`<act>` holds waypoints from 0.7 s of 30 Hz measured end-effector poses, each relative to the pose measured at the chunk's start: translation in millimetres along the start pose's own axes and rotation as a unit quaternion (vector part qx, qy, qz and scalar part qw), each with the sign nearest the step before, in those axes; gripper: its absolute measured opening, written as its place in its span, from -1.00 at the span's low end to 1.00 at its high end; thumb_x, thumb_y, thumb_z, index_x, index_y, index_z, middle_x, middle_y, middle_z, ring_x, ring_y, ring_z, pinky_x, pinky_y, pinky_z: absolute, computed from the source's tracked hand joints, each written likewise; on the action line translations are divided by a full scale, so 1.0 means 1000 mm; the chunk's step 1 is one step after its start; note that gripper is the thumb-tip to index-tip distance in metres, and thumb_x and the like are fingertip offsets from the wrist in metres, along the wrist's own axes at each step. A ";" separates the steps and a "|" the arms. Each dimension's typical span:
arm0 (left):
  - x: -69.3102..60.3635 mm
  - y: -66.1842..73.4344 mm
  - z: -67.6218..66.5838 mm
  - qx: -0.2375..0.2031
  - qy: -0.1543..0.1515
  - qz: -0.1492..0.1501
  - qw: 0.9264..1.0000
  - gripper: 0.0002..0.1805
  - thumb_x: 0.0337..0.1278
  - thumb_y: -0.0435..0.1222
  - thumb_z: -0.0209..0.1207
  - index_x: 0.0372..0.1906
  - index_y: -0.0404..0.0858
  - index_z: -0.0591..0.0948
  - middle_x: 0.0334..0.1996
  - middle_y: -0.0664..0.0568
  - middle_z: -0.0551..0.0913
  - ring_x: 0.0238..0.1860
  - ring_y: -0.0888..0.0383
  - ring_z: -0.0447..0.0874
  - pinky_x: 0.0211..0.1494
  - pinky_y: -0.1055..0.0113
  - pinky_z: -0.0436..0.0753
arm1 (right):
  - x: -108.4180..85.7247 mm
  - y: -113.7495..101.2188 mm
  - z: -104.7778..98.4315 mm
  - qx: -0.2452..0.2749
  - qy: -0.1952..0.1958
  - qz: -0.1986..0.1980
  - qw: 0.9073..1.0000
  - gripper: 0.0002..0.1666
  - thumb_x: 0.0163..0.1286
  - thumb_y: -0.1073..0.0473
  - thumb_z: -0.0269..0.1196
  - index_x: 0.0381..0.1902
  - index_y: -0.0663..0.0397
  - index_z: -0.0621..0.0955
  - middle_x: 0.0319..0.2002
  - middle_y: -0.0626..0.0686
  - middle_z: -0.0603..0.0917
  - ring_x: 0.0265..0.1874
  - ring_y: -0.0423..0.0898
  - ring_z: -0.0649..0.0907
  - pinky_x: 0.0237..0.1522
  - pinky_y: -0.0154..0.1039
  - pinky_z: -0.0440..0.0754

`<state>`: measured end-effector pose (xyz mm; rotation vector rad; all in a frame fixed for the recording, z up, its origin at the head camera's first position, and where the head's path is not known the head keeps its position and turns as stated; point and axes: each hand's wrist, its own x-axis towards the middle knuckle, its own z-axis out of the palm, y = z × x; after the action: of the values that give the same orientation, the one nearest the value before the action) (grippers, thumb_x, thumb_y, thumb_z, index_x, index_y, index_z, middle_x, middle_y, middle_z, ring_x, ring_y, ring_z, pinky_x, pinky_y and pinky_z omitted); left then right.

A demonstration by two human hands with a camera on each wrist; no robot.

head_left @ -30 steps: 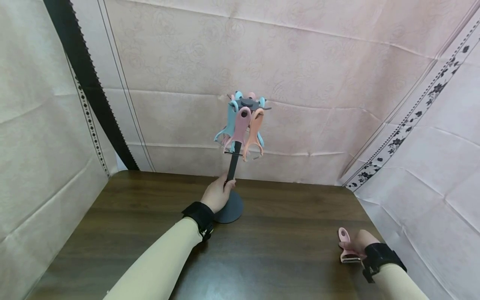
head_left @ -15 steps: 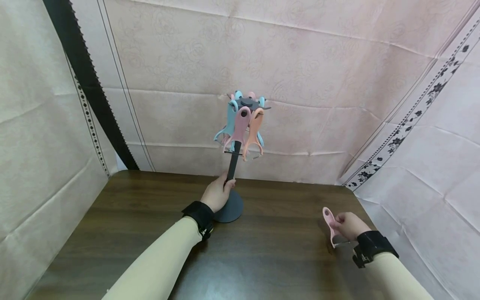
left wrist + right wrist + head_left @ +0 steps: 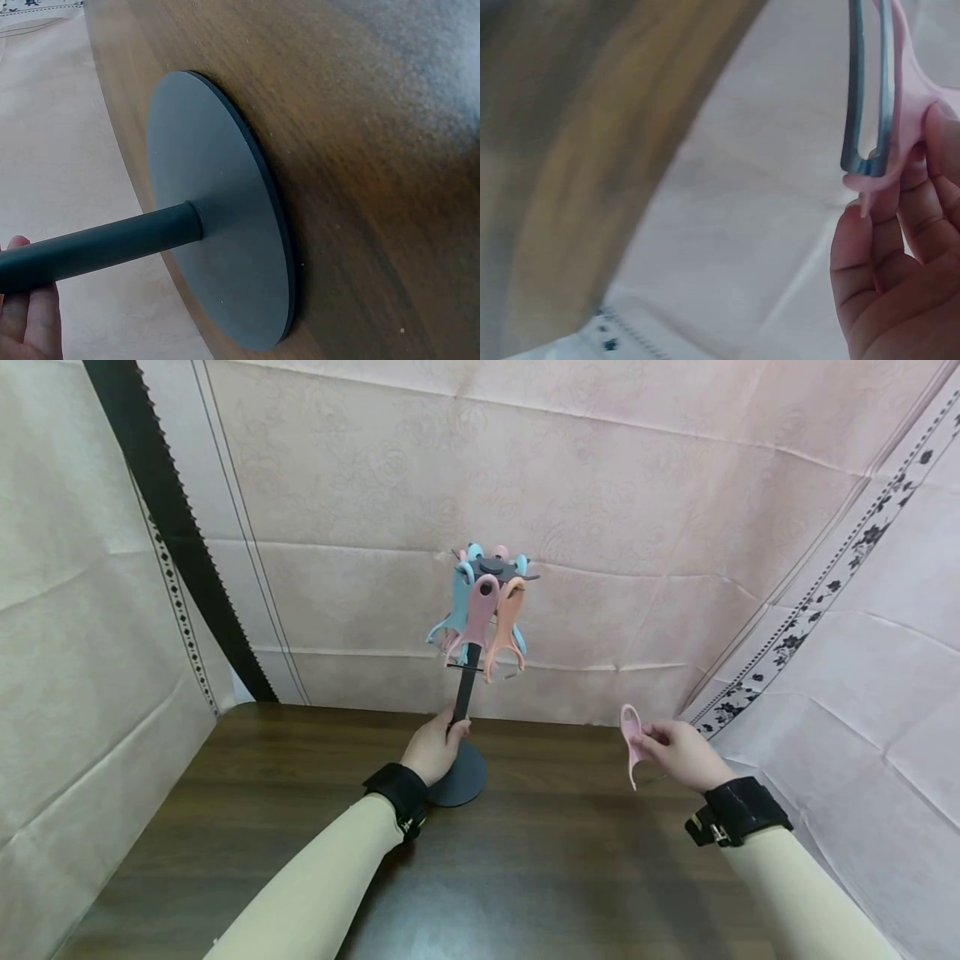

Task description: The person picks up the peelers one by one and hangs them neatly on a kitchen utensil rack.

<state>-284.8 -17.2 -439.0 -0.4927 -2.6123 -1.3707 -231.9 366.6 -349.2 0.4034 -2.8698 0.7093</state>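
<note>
My left hand [image 3: 435, 749] grips the dark post of a round-based stand [image 3: 467, 693]. From hooks at the stand's top hang several peelers in blue, pink and orange, among them a pink peeler [image 3: 480, 610] and an orange peeler [image 3: 507, 625] at the front. Over the table's right side, my right hand [image 3: 688, 755] pinches another pink peeler [image 3: 632, 739] between thumb and fingers, its hanging hole upward. The right wrist view shows that peeler's metal blade [image 3: 853, 97]. In the left wrist view, the grey base [image 3: 217, 217] sits flat on the wood.
A brown wooden table [image 3: 540, 860] lies under both arms. Pale patterned cloth [image 3: 585, 527] rises behind it and along both sides. Behind the stand, the peelers hang close in front of the back cloth.
My right hand has lifted the pink peeler from the table's right side and carried it away from me and to the left. The left hand stays on the post.
</note>
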 end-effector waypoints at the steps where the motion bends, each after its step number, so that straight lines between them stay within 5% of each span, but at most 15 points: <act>1: 0.000 0.000 0.000 0.000 0.001 0.001 1.000 -0.76 0.49 -0.11 -0.06 -0.04 -0.16 0.51 -0.19 0.02 0.67 -0.14 0.07 0.63 -0.06 0.09 0.55 | 0.003 -0.006 -0.003 0.002 0.001 -0.004 1.000 -0.74 0.44 0.10 0.20 -0.45 0.09 0.59 -0.59 -0.08 0.47 -0.61 -0.15 0.41 -0.54 -0.26 0.35; 16: -0.001 0.001 -0.001 -0.003 0.001 0.000 1.000 -0.76 0.49 -0.11 -0.06 -0.06 -0.16 0.52 -0.19 0.01 0.66 -0.14 0.07 0.62 -0.05 0.09 0.55 | 0.050 -0.093 -0.049 0.023 0.017 -0.049 0.998 -0.66 0.51 -0.01 0.09 -0.21 0.16 0.62 -0.45 0.04 0.58 -0.48 -0.07 0.46 -0.45 -0.22 0.39; 21: 0.000 0.001 0.000 -0.004 0.001 -0.001 1.000 -0.74 0.49 -0.10 -0.06 -0.05 -0.17 0.52 -0.18 0.00 0.67 -0.12 0.06 0.63 -0.04 0.10 0.55 | 0.067 -0.122 -0.056 0.074 0.029 -0.073 0.994 -0.69 0.50 0.03 0.12 -0.25 0.17 0.60 -0.51 0.07 0.54 -0.54 -0.09 0.46 -0.51 -0.26 0.40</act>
<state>-284.1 -16.8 -438.3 -0.4904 -2.6065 -1.3821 -255.1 274.7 -232.9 0.5944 -2.7089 0.8934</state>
